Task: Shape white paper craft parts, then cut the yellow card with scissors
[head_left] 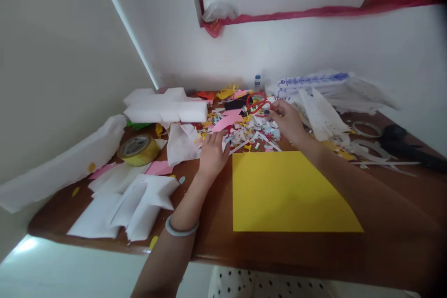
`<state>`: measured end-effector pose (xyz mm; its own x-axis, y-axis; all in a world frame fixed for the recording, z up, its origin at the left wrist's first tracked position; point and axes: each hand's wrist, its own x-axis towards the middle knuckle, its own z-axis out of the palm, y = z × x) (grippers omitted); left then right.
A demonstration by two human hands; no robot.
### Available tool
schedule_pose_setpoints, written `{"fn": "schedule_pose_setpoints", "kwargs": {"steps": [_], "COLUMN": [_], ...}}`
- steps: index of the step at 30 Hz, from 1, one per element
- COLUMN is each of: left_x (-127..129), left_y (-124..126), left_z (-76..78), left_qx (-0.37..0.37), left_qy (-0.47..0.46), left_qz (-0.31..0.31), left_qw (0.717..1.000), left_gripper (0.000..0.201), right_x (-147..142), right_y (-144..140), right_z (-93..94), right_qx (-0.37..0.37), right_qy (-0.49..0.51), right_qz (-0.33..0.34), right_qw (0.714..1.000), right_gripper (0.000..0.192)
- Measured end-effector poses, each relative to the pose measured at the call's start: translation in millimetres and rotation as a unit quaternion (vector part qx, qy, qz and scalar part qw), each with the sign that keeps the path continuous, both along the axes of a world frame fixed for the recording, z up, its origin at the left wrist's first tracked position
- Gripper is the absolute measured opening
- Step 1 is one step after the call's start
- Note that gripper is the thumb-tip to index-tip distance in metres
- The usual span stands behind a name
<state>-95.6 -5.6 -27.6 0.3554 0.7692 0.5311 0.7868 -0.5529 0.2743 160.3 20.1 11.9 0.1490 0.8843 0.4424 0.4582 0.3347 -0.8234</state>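
My right hand (287, 120) reaches to the scrap pile and pinches the red-handled scissors (261, 103) by a handle loop. Their blades are hard to make out among the scraps. My left hand (212, 154) rests at the pile's near edge, fingers stretched forward and apart, holding nothing I can see. Just beyond its fingertips lies a curved pink paper piece (227, 122). Cut paper scraps (256, 132) in white, yellow, pink and blue spread between the hands. A yellow paper sheet (279, 195) lies flat in front of me, partly under my right forearm.
Yellow tape (139, 150) sits at left among white paper pieces (146, 205). White foam-like sheets (165, 106) and a long white roll (66, 163) lie behind and beside it. A small glue stick (257, 82) stands at the wall. Tape rings (366, 129) and a black tool (408, 146) lie right.
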Motion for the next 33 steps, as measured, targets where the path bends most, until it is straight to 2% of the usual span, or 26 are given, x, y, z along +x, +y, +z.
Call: {"fn": "schedule_pose_setpoints", "kwargs": {"steps": [1,3,6,7,11,16,20,23,26,30,31,33], "left_x": [1,2,3,4,7,3,0,-2,-7,-20,-23,-27], "left_y": [0,3,8,10,15,20,21,20,23,25,25,22], "left_z": [-0.8,-2.0,-4.9,-6.4,-15.6,-22.5,-17.0,-13.5,-13.2,-9.6,-7.4,-2.1], "left_qx": [-0.017,-0.099,-0.243,-0.275,-0.356,-0.381,-0.369,-0.352,-0.334,-0.304,-0.3,-0.28], "left_qy": [-0.024,-0.145,-0.341,-0.373,-0.425,-0.521,-0.597,-0.64,-0.634,-0.594,-0.57,-0.478], "left_qz": [-0.004,-0.014,-0.03,-0.033,-0.043,-0.025,-0.036,-0.009,0.037,0.091,0.099,0.121], "left_qw": [1.0,0.984,0.908,0.885,0.831,0.764,0.711,0.683,0.697,0.739,0.759,0.824], "left_gripper": [0.031,0.032,0.031,0.031,0.037,0.042,0.044,0.04,0.03,0.029,0.035,0.046], "right_x": [0,-3,-15,-21,-50,-73,-76,-74,-66,-43,-35,-16], "right_y": [-1,-2,-4,-5,-12,-18,-21,-23,-27,-42,-48,-62], "right_z": [-0.6,-0.9,-0.6,-0.7,-1.2,-0.2,-1.1,-5.0,-9.4,-11.5,-11.7,-13.5], "right_qx": [0.008,0.01,-0.005,-0.008,-0.012,0.0,-0.015,-0.021,-0.026,-0.029,-0.031,-0.034], "right_qy": [-0.001,0.001,0.03,0.045,0.08,0.083,0.081,0.084,0.092,0.065,0.055,0.037], "right_qz": [-0.005,0.003,0.04,0.053,0.099,0.126,0.147,0.155,0.149,0.092,0.072,0.04], "right_qw": [1.0,1.0,0.999,0.998,0.992,0.989,0.986,0.984,0.984,0.993,0.995,0.998], "right_gripper": [0.007,0.007,0.009,0.01,0.013,0.013,0.015,0.016,0.014,0.011,0.011,0.011]}}
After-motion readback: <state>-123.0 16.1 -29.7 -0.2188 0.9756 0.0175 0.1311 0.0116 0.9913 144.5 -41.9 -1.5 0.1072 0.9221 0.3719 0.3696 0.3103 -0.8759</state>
